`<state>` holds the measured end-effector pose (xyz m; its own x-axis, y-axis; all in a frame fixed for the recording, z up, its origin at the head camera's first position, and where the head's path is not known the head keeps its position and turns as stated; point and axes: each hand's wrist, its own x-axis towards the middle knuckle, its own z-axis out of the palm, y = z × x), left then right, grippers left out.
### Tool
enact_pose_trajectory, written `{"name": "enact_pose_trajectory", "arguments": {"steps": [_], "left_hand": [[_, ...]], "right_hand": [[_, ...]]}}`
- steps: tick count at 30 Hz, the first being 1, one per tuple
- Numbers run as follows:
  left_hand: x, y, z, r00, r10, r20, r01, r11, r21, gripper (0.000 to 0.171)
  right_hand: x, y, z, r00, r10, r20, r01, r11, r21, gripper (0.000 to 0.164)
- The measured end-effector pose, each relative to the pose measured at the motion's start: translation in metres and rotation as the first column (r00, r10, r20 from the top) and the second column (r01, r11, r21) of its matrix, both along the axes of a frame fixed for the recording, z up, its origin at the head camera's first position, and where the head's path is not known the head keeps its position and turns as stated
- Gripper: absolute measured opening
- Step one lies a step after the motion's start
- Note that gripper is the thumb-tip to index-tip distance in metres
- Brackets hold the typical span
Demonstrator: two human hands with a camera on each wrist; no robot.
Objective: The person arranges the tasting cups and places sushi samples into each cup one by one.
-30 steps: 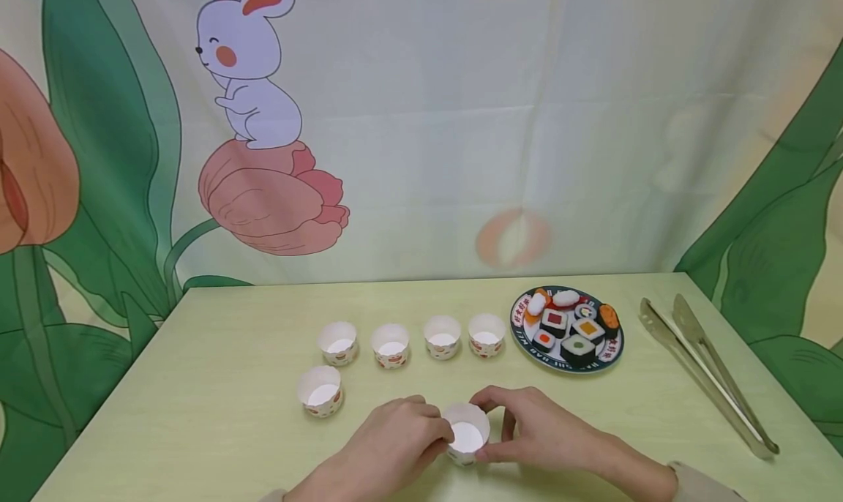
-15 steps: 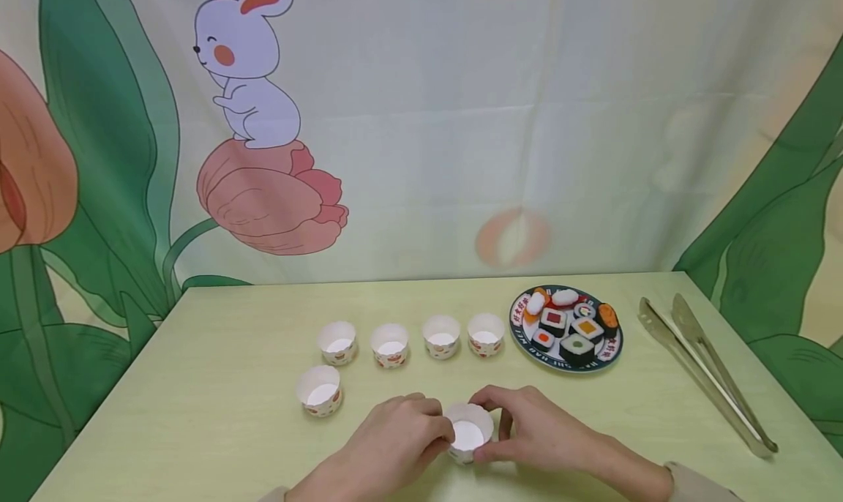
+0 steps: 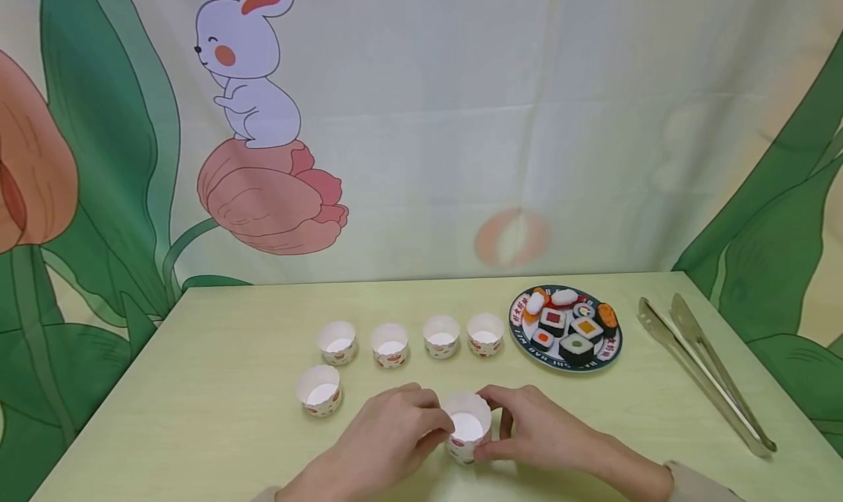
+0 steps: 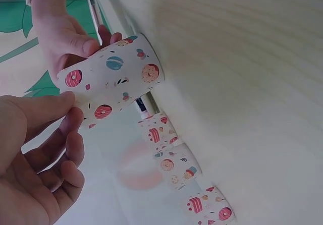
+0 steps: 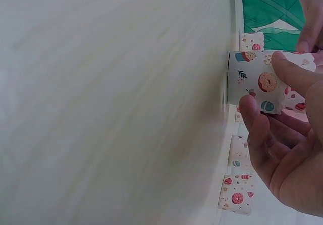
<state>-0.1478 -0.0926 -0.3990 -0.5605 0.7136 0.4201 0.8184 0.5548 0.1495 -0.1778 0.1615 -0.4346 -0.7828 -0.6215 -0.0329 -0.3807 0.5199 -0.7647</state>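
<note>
"What's at the left end?"

"A printed cup (image 3: 320,391) stands upright on the pale table (image 3: 197,429). Just beyond it begins a far row of four similar cups (image 3: 390,347), open sides up, running rightward."

"And the hands?"

"The left hand (image 3: 398,432) comes next, on the near side of that row. Its thumb and forefinger pinch the wavy rim of an upper cup (image 5: 297,99)."

"Upper cup?"

"Yes, two are nested. The right wrist view shows the upper cup's rim standing well proud of the lower cup (image 5: 252,83). Both are at the near middle, upright, between the hands. I can't tell whether the base touches the table."

"So the right hand (image 3: 540,432) has the lower one?"

"It does, gripping its side from the right, thumb on the near side, fingers round the far side."

"Anything farther right?"

"A round plate (image 3: 571,365) of toy sushi (image 3: 587,329), on the far side, just beside the row. Then metal tongs (image 3: 699,375) at the right end, their arms spread towards the far edge."
</note>
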Motion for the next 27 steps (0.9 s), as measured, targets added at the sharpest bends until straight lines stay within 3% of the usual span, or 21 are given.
{"name": "enact_pose_trajectory", "arguments": {"steps": [13,21,27], "left_hand": [[0.001,-0.007,0.009,0.999,0.033,-0.025,-0.031,0.997,0.077,0.011],[-0.002,-0.017,0.015,0.997,0.043,-0.07,-0.033,0.99,0.139,0.017],[-0.004,-0.027,0.017,0.992,0.103,-0.07,-0.093,0.987,0.131,0.017]], "right_hand": [[0.0,0.002,0.001,1.0,-0.002,-0.013,0.002,1.0,-0.009,0.044],[0.0,0.003,-0.001,1.0,0.0,-0.016,0.0,1.0,-0.018,0.05],[0.001,0.003,0.0,1.0,-0.006,-0.012,0.006,1.0,-0.013,0.053]]}}
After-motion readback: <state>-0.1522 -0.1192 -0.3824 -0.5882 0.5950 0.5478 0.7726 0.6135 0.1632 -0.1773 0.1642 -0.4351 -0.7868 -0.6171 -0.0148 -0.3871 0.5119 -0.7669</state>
